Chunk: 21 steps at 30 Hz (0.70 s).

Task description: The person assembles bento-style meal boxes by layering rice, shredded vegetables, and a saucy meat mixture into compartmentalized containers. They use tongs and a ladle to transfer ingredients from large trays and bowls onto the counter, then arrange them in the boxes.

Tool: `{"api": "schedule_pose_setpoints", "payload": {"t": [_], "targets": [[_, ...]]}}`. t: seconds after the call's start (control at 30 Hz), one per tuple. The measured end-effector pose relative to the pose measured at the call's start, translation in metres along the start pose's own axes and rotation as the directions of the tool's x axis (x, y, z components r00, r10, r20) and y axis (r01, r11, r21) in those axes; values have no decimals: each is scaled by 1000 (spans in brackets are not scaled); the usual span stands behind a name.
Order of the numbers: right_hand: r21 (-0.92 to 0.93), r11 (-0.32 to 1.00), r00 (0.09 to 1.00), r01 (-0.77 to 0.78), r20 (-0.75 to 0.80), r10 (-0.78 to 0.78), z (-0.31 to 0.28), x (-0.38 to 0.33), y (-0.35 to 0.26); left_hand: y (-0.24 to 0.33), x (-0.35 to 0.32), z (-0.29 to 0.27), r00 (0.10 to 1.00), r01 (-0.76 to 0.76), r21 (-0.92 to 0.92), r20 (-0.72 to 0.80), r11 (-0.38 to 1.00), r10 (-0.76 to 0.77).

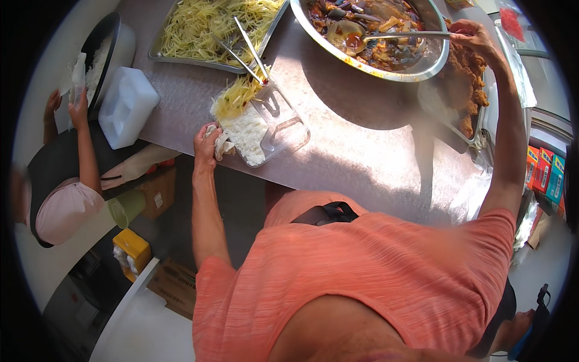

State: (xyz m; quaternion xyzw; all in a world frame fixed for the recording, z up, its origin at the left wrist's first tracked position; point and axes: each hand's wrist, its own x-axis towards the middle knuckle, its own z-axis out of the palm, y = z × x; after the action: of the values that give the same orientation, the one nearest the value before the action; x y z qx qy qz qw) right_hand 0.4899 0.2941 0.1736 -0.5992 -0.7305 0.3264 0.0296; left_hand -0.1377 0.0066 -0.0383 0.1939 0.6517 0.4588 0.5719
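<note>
My right hand [476, 41] is closed around the handle end of a metal ladle [410, 35], whose bowl rests in the reddish eggplant stew inside a steel basin [416, 76]. Closed at the table's near edge, my left hand [205, 146] grips a crumpled whitish cloth [224, 145] against the corner of a clear compartment tray [297, 128]. White rice [244, 130] fills one section of it, and pale yellow potato shreds [236, 99] lie at its far end. Metal tongs [248, 42] lie from the big shred pan to this end, tips on the shreds.
A steel pan [193, 61] of shreds stands at the far left. Fried brown pieces [471, 90] lie right of the basin. At left are a white foam-like block [128, 107] and a rice tub [123, 45], where another person's hands [77, 111] hold a clear bag.
</note>
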Motion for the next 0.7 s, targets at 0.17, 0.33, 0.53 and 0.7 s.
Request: {"api": "schedule_pose_setpoints", "payload": {"t": [0.17,0.33,0.53,0.7], "targets": [[601,763,956,237,-286,-72,59,-56,-58,-19,-34,44,1000,24,-83,1,996,-24],[740,561,926,370,-343,-158,116,-61,-85,-63,-92,105,998,61,-166,-21,984,-65],[37,800,666,599,-578,-471,133,-39,-89,-65,-109,113,983,162,-71,93,984,-156],[-306,693,474,652,-548,-689,162,8,-110,-58,-99,100,990,134,-43,52,990,-132]]}}
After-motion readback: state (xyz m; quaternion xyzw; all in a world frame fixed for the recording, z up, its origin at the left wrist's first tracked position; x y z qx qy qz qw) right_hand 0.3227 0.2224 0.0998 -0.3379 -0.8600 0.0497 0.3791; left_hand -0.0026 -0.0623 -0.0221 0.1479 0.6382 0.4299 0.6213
